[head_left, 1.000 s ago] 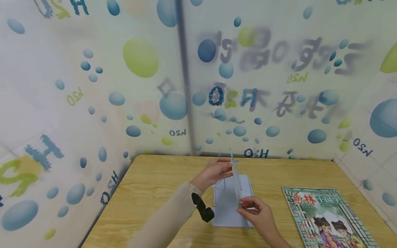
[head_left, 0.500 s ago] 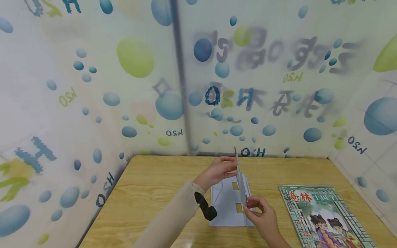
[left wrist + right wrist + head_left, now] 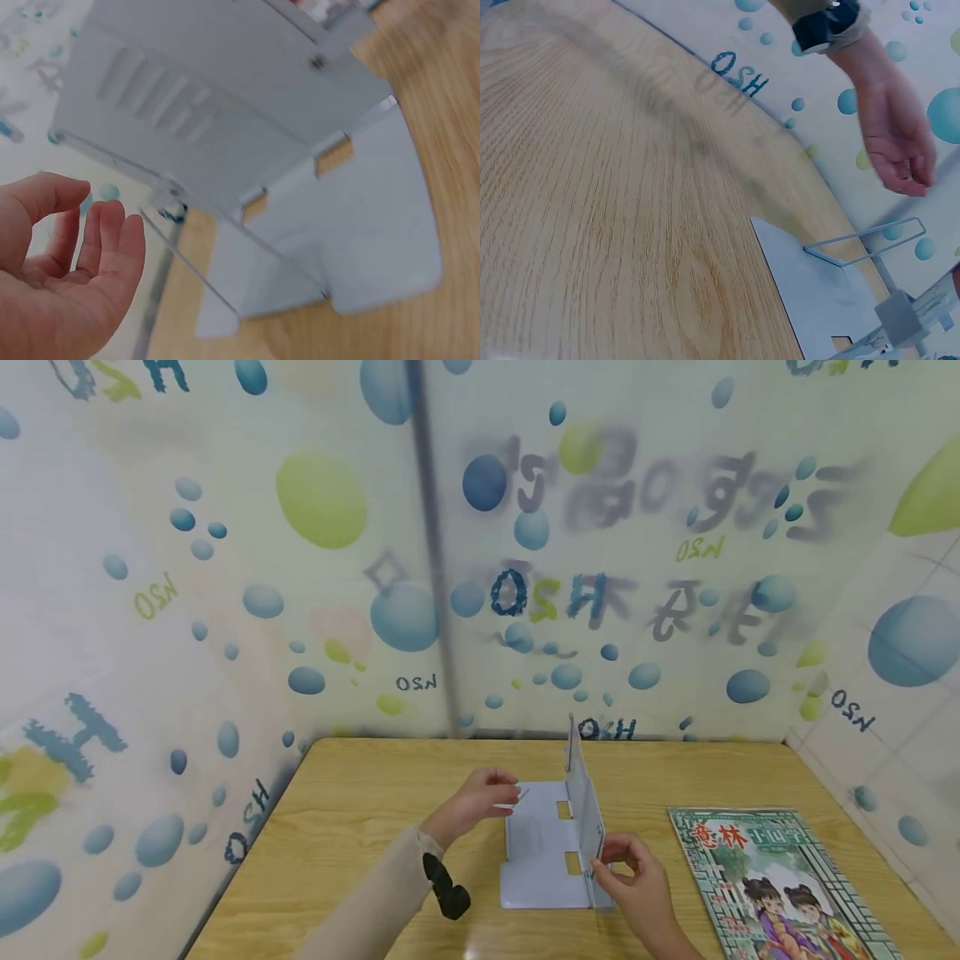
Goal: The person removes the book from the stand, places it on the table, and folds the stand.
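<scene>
A pale grey-blue metal book stand lies unfolded on the wooden table. Its flat base point(image 3: 536, 885) has rectangular cut-outs, and its panel point(image 3: 587, 806) stands nearly upright along the right side. My right hand point(image 3: 636, 870) pinches the near edge of that panel between thumb and fingers. To the left, my left hand point(image 3: 474, 803) hovers over the base with loosely curled fingers, holding nothing. A thin wire loop point(image 3: 862, 233) rises at a slant from the base, just below the left hand in the right wrist view. In the left wrist view, raised slots mark the panel.
To the right of the stand lies a magazine point(image 3: 780, 877) with an illustrated cover. The wooden table point(image 3: 375, 827) meets a wall covering point(image 3: 337, 610) printed with blue and green bubbles at its back and sides.
My left hand has let go of the panel and moved left. The panel has swung to the right, leaving more of the base in sight. My right hand keeps its grip.
</scene>
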The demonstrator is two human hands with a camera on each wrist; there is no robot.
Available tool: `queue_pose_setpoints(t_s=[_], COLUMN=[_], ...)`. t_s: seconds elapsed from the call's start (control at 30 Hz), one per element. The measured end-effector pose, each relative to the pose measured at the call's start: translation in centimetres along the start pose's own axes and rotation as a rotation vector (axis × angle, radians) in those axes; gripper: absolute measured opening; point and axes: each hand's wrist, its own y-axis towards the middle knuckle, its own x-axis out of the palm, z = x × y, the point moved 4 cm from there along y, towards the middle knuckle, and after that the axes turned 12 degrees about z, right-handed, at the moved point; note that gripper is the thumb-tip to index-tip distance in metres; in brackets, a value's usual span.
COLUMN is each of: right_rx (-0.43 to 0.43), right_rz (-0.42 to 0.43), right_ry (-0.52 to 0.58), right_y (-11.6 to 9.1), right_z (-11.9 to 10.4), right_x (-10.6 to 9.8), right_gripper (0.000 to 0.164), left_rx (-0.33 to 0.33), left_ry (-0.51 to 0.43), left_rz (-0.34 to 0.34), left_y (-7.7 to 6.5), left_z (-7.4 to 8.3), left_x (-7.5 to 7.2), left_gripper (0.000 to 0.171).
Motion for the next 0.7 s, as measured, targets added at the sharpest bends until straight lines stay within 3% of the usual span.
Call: queue_pose_setpoints(t_s=[0.13, 0.33, 0.43, 0.63, 0.7], right_rx=[-0.002, 0.026, 0.041, 0.05, 0.046], right_rz=[-0.009, -0.008, -0.012, -0.019, -0.019], right_ry=[-0.003, -0.006, -0.012, -0.007, -0.001], right_y=[0.0, 0.0, 0.0, 0.1, 0.1], right_z=[0.0, -0.1, -0.1, -0.2, -0.3], right_x=[-0.1, -0.2, -0.2, -0.1, -0.1], right_gripper=[0.027, 0.027, 0.028, 0.028, 0.028], left_rx=[0.022, 0.115, 0.165, 0.191, 0.201], left_ry=[0.092, 0.203, 0.218, 0.215, 0.217], left_rz=[-0.009, -0.08, -0.088, -0.051, -0.042], left_y=[-0.3, -0.6, -0.7, -0.5, -0.9], left_z=[-2.4, -4.4, -4.7, -4.9, -4.2], left_x=[-0.9, -0.3, 0.2, 1.0, 1.2], left_gripper=[0.025, 0.03, 0.026, 0.02, 0.019])
